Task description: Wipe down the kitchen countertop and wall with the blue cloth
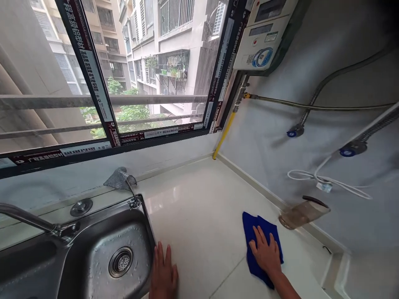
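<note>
My right hand [264,251] lies flat with fingers spread on a blue cloth [254,224], pressing it against the pale countertop [193,207]. The cloth is spread out, its near edge reaching past my wrist. My left hand [163,270] rests on the counter at the right rim of the steel sink [146,220], fingers stretched out and holding nothing. A clear brownish pitcher [304,214] with a dark handle stands beyond the cloth to the right, close to the wall.
A faucet [34,216] reaches over the sink from the left. Behind the sink lie a grey mesh cloth [120,178] and a round metal drain plug [81,207]. A yellow pipe [224,135] meets the counter in the corner. A white cable [330,180] hangs along the right wall.
</note>
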A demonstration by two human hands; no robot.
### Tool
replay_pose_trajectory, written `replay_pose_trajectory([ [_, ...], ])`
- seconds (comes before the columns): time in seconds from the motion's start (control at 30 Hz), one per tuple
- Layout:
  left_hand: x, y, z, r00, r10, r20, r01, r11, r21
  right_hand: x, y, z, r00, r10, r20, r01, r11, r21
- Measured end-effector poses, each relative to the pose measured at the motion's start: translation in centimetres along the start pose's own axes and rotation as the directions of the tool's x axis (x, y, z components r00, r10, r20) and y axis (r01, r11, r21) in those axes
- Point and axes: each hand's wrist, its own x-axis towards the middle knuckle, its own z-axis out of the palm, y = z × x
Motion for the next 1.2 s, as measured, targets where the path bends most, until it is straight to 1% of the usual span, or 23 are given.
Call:
replay_pose_trajectory([
  [0.1,0.0,-0.3,-0.2,1.0,0.002,0.031,-0.002,1.0,-0.007,-3.4,2.3,-0.4,0.999,0.022,-0.042,-0.023,1.0,-0.008],
  [0.2,-0.7,-1.5,-0.4,0.997,0.018,0.069,-0.02,1.0,0.018,-7.1,3.7,-1.3,0.997,0.001,-0.074,-0.002,1.0,-0.017],
  [0.33,-3.2,-4.5,-0.9,0.994,-0.018,0.11,0.006,0.994,0.11,-11.8,3.9,-3.0,0.987,-0.123,-0.103,0.121,0.992,-0.025],
  [0.4,-4.7,-5.9,-1.2,0.991,-0.046,0.122,0.028,0.988,0.151,-13.6,3.4,-4.0,0.975,-0.201,-0.098,0.2,0.98,-0.018],
  [0.47,-5.9,-6.9,-1.5,0.992,-0.039,0.123,0.017,0.984,0.175,-14.9,2.4,-5.1,0.956,-0.281,-0.088,0.282,0.959,-0.004],
  [0.57,-6.5,-7.0,-2.0,0.994,0.032,0.105,-0.052,0.979,0.195,-15.8,0.0,-6.7,0.904,-0.423,-0.065,0.426,0.904,0.026],
  [0.67,-6.0,-6.2,-2.8,0.994,0.094,0.062,-0.106,0.966,0.236,-15.8,-3.4,-8.3,0.837,-0.546,-0.032,0.547,0.835,0.063],
  [0.77,-5.4,-5.3,-3.7,0.991,0.133,0.025,-0.135,0.956,0.261,-15.4,-7.3,-9.5,0.768,-0.641,0.006,0.637,0.764,0.105],
  [0.87,-5.3,-4.5,-4.6,0.989,0.148,0.003,-0.144,0.957,0.25,-15.1,-11.1,-10.0,0.697,-0.716,0.043,0.702,0.693,0.162],
  [0.97,-5.3,-3.9,-5.3,0.991,0.131,-0.005,-0.127,0.971,0.203,-15.1,-14.8,-10.2,0.612,-0.785,0.091,0.749,0.613,0.253],
  [1.07,-5.2,-3.3,-6.1,0.998,0.033,0.047,-0.039,0.989,0.145,-15.2,-18.7,-10.6,0.532,-0.835,0.137,0.757,0.542,0.365],
  [1.13,-5.2,-3.1,-6.5,0.997,-0.019,0.08,0.008,0.991,0.135,-15.0,-21.1,-10.8,0.497,-0.853,0.157,0.738,0.511,0.441],
  [1.2,-5.2,-2.9,-6.6,0.995,-0.024,0.097,0.011,0.99,0.139,-14.5,-23.2,-10.8,0.48,-0.861,0.169,0.703,0.493,0.512],
])
